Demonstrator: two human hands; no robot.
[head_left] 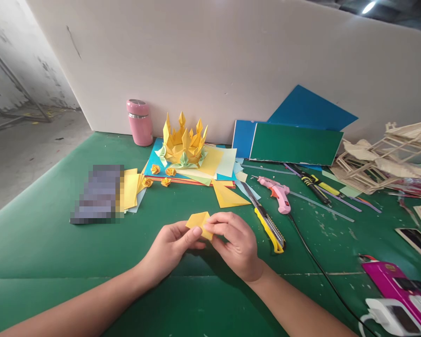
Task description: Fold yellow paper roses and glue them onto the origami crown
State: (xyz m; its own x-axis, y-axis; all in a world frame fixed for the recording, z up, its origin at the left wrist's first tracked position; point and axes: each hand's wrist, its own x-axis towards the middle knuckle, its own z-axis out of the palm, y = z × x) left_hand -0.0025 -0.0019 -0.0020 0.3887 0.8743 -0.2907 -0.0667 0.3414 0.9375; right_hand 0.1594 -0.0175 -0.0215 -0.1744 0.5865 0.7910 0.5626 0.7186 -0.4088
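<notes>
Pink thermos (141,124) upright, back L of green tbl (49,252), nr pale backboard (214,56). Green panel (294,145) leans there too, blue sheet (310,110) behind. Wooden stick model (366,173), R side. Phone (419,244), dark screen, R edge, partly cut off. Magenta device (382,276) btm R w/ white adapter (382,311) beside. Dark item (100,194) L, pixelated.

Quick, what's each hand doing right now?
Left hand: closed, holding the folded yellow paper.
Right hand: closed, pinching the same paper's right side.
</notes>
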